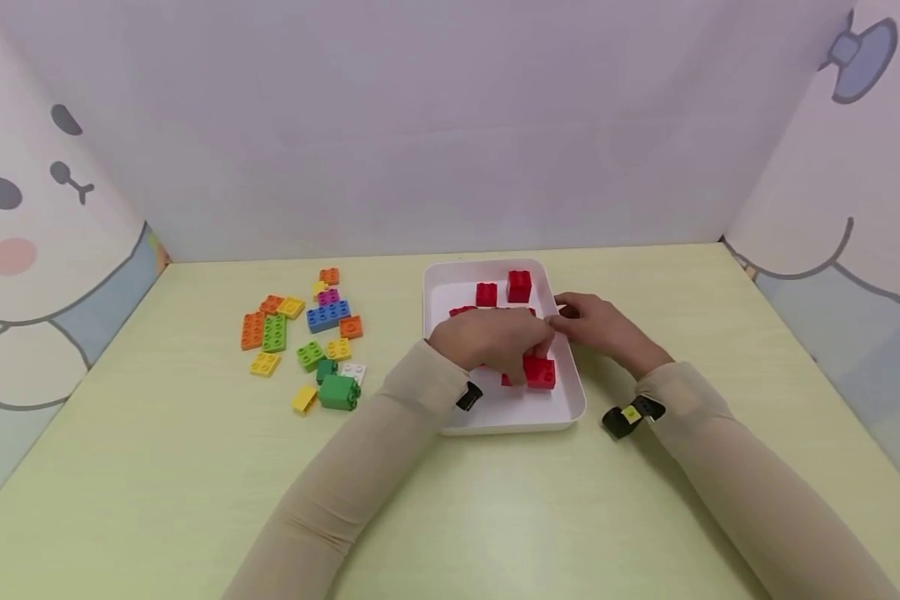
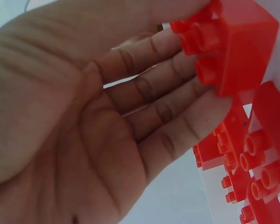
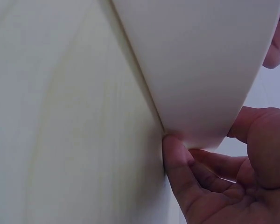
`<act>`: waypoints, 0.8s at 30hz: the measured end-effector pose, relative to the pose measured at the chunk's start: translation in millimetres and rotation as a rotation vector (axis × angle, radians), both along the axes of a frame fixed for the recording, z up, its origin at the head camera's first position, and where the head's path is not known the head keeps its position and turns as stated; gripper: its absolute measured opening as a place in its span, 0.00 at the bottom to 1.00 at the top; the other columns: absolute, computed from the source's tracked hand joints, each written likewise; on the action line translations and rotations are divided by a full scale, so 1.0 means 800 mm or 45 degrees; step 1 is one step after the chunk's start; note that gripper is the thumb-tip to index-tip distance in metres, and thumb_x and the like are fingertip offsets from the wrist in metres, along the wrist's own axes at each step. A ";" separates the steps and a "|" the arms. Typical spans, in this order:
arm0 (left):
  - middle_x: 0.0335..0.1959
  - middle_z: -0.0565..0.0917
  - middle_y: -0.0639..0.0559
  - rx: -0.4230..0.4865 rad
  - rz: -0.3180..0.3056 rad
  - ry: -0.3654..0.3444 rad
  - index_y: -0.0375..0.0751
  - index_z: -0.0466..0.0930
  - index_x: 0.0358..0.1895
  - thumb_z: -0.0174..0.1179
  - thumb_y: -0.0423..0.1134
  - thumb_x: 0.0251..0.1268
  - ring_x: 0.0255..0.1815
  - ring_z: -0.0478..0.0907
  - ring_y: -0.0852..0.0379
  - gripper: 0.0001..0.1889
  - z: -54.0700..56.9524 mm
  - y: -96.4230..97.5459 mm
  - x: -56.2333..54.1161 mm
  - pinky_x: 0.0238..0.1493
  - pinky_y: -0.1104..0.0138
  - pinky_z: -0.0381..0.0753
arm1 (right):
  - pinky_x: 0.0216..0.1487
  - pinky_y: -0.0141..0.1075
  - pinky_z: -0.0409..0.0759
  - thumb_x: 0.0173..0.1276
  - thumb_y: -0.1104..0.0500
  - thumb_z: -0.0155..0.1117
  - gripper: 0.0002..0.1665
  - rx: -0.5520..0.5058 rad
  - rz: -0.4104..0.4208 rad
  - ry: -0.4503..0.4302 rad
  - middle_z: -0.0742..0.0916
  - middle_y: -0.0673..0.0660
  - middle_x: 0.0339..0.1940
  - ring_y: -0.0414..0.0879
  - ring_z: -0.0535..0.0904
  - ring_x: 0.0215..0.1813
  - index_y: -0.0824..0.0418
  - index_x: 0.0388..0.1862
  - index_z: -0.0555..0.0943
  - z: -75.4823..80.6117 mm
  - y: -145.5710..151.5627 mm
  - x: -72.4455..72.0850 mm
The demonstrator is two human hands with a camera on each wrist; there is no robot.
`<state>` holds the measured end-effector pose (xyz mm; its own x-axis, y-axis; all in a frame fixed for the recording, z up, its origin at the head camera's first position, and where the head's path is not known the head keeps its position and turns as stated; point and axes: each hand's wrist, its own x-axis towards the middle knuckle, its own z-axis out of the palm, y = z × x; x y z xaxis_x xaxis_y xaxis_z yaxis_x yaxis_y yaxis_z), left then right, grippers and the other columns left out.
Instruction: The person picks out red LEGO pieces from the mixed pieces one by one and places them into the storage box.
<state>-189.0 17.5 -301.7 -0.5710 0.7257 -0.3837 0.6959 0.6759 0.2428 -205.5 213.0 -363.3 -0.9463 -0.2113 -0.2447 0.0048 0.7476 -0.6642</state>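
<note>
A white tray [image 1: 450, 283] stands on the table with several red toy bricks inside. My left hand [image 1: 491, 337] reaches over it from the near left, palm side toward the bricks. In the left wrist view, its thumb and fingers hold a studded red brick [image 2: 247, 56], with more red bricks [image 2: 270, 154] close beside it. At the tray's right side is my right hand [image 1: 600, 327]. Its thumb lies over the rim and its fingers [image 3: 177, 156] press the outer wall [image 3: 200, 70] near the tabletop, pinching the tray's edge. The left hand covers some bricks in the head view.
Left of the tray lie loose bricks in several colours, among them a blue brick [image 1: 328, 316], a green brick [image 1: 339, 392] and an orange brick [image 1: 252, 330]. A pale curtain [image 1: 435, 125] hangs behind the table [image 1: 495, 517], with cartoon-printed panels at both sides.
</note>
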 end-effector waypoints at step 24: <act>0.35 0.81 0.58 -0.043 0.019 0.049 0.49 0.79 0.37 0.79 0.40 0.53 0.38 0.77 0.61 0.15 -0.011 0.008 0.007 0.35 0.71 0.79 | 0.64 0.57 0.75 0.77 0.51 0.57 0.34 0.001 -0.009 -0.015 0.76 0.69 0.66 0.63 0.74 0.63 0.65 0.75 0.66 0.000 0.001 0.000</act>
<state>-183.0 23.7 -310.4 -0.5968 0.7038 -0.3853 0.6938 0.6939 0.1927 -205.8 213.9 -363.4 -0.9448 -0.2043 -0.2560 0.0179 0.7482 -0.6632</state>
